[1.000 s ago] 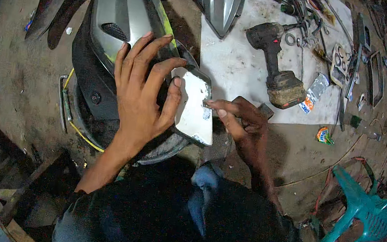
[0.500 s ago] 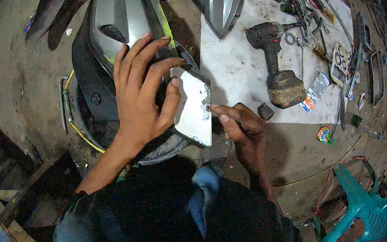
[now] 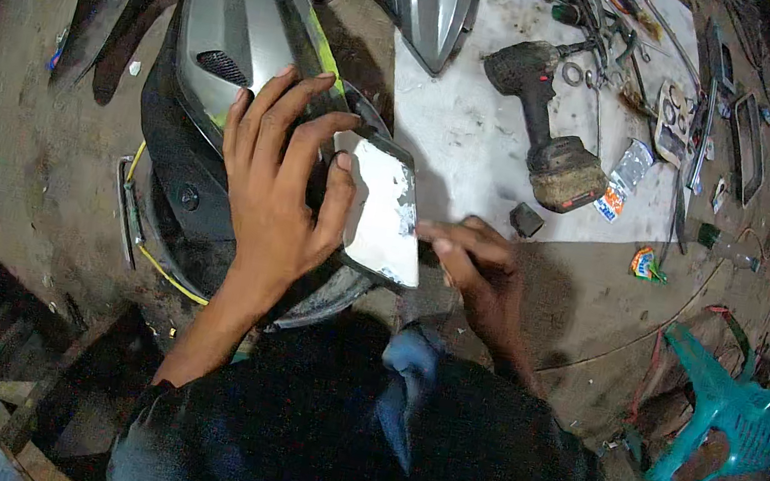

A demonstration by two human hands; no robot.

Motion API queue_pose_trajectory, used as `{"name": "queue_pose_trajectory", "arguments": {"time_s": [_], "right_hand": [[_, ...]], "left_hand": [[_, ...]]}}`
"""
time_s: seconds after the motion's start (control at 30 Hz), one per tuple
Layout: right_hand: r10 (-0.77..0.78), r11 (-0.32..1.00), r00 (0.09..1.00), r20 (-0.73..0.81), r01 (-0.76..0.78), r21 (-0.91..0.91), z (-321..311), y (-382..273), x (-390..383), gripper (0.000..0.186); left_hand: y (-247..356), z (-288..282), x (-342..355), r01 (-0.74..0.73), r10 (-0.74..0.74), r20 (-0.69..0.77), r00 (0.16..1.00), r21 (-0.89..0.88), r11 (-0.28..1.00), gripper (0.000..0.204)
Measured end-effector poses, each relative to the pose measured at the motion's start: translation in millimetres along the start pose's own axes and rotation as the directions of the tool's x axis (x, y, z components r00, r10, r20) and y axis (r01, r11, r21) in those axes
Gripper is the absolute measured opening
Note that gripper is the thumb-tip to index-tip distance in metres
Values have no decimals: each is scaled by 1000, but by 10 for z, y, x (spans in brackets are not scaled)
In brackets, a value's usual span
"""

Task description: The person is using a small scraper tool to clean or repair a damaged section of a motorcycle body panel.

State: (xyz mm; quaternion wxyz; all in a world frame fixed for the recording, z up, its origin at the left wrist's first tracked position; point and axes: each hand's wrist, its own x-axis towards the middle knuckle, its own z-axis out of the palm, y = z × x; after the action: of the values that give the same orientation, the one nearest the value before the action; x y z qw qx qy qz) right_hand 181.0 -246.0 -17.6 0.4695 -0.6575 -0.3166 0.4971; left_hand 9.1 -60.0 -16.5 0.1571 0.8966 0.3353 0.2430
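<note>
A silver-and-black motorcycle body panel (image 3: 229,14) with a yellow-green edge lies in front of me. My left hand (image 3: 281,164) rests on it with the fingers spread and the thumb against a white patch. That white patch (image 3: 376,204), with worn grey spots along its right edge, covers the panel's near end. My right hand (image 3: 482,266) is at the patch's right edge, thumb and forefinger pinched together. Whatever sits between those fingertips is too small to make out. Beneath the panel is a round black support (image 3: 325,302).
A cordless impact driver (image 3: 544,125) lies on a white sheet (image 3: 474,124) among several hand tools. Another silver panel (image 3: 432,6) is beyond. Farther out are a small dark block (image 3: 526,221), a teal plastic chair (image 3: 723,425) on the right and long black strips (image 3: 144,11) at left.
My right hand has shifted slightly along the white patch's right edge. The left hand stays in place on the panel. The whole view has moved a little.
</note>
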Motion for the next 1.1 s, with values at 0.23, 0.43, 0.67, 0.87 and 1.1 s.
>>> {"name": "queue_pose_trajectory", "arguments": {"time_s": [0.23,0.43,0.67,0.87,1.1], "right_hand": [[81,991,991,-106,-69,117,194,40,255,25],[114,982,987,-111,-96,161,174,60,200,25],[32,994,998,-52,-26,104,85,116,137,24],[24,996,998,-53,-19,87,81,119,28,27],[98,988,994,-41,-92,127,34,111,-87,28]], "left_hand": [[-22,20,-29,0,0,-1,1000,14,1000,27],[-1,2,1,9,-10,27,1000,30,1000,27],[-8,16,-9,14,-14,15,1000,15,1000,27],[-15,18,-8,8,-8,0,1000,9,1000,27],[-4,34,-6,9,-9,-1,1000,21,1000,27]]}}
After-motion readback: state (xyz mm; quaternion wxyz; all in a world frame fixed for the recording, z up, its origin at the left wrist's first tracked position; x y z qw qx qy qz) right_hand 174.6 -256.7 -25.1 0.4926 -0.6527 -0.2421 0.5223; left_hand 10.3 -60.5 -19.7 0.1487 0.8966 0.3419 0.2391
